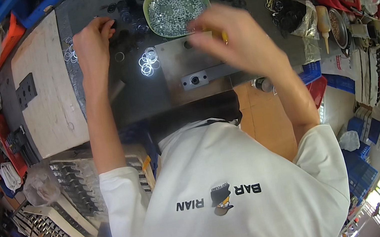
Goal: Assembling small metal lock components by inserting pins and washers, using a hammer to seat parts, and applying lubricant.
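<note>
Near the green tray (154, 29), left grip (92, 38) narrow, right grip (232, 32) blurred, contents unclear.

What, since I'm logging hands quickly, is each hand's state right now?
Left hand: fingers bent near dark rings; whether it holds anything cannot be told.
Right hand: blurred, partly over the green bowl; open or closed cannot be told.

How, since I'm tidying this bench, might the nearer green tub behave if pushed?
The nearer green tub is probably heavy for its size, holding many metallic-looking pieces. If jolted, these may spill, lying loose and uncovered. Its broad shape suggests sliding rather than toppling.
</note>
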A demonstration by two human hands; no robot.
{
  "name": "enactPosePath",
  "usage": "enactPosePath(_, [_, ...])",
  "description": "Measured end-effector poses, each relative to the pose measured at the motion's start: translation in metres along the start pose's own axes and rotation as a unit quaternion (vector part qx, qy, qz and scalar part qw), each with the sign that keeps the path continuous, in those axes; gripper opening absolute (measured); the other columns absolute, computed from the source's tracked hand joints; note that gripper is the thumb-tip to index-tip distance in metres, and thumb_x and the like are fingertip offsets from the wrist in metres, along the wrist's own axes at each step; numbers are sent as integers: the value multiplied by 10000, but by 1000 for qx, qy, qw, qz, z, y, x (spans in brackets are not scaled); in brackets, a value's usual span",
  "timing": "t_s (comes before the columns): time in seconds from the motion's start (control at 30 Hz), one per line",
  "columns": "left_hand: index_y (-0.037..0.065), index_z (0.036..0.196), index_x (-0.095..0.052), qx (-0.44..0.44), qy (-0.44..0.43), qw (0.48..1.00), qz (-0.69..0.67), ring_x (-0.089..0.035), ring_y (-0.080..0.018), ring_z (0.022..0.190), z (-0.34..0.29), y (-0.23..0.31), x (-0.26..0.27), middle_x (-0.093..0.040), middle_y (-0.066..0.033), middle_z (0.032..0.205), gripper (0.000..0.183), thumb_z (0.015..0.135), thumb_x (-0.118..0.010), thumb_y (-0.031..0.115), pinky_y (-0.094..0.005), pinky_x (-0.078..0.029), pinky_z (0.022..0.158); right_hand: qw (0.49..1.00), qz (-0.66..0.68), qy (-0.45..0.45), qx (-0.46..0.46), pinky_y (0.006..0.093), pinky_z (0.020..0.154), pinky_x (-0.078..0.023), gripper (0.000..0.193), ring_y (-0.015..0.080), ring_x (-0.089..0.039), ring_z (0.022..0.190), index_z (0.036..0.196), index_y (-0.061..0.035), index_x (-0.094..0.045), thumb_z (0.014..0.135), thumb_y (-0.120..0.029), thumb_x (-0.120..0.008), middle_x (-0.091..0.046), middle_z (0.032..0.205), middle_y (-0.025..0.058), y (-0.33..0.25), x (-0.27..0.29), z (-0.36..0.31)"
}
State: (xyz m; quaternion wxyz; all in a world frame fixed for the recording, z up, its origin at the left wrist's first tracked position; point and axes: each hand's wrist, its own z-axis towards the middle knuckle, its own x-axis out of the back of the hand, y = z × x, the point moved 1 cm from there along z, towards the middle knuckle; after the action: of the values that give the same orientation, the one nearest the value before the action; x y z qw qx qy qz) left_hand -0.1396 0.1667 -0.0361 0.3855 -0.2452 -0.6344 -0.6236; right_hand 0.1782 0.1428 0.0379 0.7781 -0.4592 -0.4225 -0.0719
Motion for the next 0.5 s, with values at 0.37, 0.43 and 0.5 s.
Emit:
enactPosePath(0.37, [5,1162,-758,-8,-2,941,-339,-789,-136,1022,-103,76,12,-836,-85,1127,187,979,-795,10,-293,-617,900,917,-374,135,25,486,769,-640,104,350,-789,881,859,-77,-757,886,-175,-738,-764,955,167,164,-57,170])
enactPosePath(0.43, [-15,1168,-734,-27,-51,929,-365,-786,-145,1012,-142,86,6,-823,-114,1112,266,925,-821,-80,-287,-626,898,918,-373,135,28,482,763,-643,108,348,-790,875,857,-78,-756,893,-177,-734,-766,940,168,152,-65,178])
enactPosePath(0.5, [-25,1077,-796,-90,-58,945,-308,-789,-156,994,-159,89,-5,-822,-114,1116,188,906,-828,-97,-285,-643,853,915,-379,135,20,477,758,-645,112,346,-792,870,855,-79,-756,900,-178,-731,-768,926,169,148,-61,180])
